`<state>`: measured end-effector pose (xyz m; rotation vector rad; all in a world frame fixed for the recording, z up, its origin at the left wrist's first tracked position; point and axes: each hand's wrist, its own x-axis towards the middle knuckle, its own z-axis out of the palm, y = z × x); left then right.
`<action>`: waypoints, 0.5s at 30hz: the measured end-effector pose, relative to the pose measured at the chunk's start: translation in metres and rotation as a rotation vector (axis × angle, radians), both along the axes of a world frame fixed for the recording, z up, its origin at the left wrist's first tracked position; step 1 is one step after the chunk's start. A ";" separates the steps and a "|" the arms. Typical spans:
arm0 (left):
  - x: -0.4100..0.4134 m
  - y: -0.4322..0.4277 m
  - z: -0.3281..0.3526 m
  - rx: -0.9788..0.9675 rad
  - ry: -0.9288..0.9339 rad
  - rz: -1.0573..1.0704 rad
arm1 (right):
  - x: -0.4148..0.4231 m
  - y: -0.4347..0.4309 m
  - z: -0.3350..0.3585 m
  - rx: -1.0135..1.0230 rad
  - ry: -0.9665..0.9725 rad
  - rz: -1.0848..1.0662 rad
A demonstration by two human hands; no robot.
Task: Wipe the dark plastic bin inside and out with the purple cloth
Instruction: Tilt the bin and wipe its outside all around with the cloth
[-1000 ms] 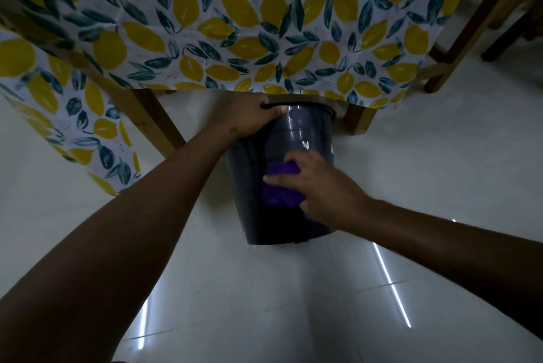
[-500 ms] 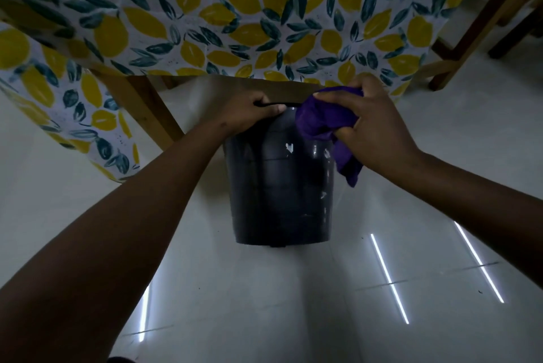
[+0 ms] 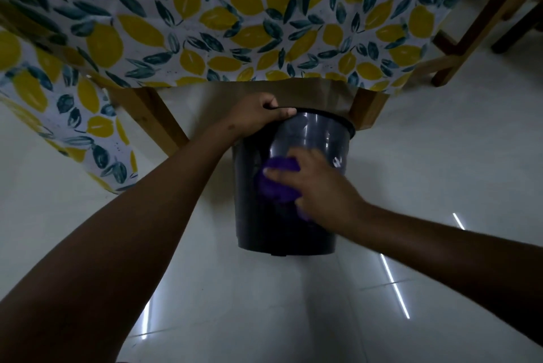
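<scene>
The dark plastic bin (image 3: 282,230) stands upright on the pale tiled floor, just in front of a table. My left hand (image 3: 258,116) grips its rim at the upper left. My right hand (image 3: 317,189) presses the bunched purple cloth (image 3: 276,183) flat against the bin's near outer wall, about halfway up. The hand is blurred by motion and covers most of the cloth. The bin's inside is hidden from this angle.
A table with a lemon-and-leaf patterned cloth (image 3: 235,24) hangs over the bin's far side. Wooden table legs (image 3: 155,121) stand left and right (image 3: 367,110) of the bin. More wooden furniture legs (image 3: 470,39) are at the upper right. Glossy floor tiles (image 3: 264,304) lie toward me.
My right hand with the purple cloth went up from the bin's wall to the rim's right side, then came back down onto the near outer wall. My left hand stayed on the rim.
</scene>
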<state>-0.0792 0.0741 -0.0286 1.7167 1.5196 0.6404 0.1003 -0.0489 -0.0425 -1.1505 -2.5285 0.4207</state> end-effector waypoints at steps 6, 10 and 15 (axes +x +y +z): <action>-0.013 0.003 -0.004 0.048 0.006 0.020 | 0.016 0.032 -0.002 -0.014 0.116 -0.258; -0.017 0.003 -0.005 0.054 0.024 0.006 | -0.003 0.002 -0.007 0.090 -0.024 0.008; -0.013 0.001 -0.003 0.076 0.041 -0.019 | 0.016 0.042 0.002 0.028 0.112 -0.218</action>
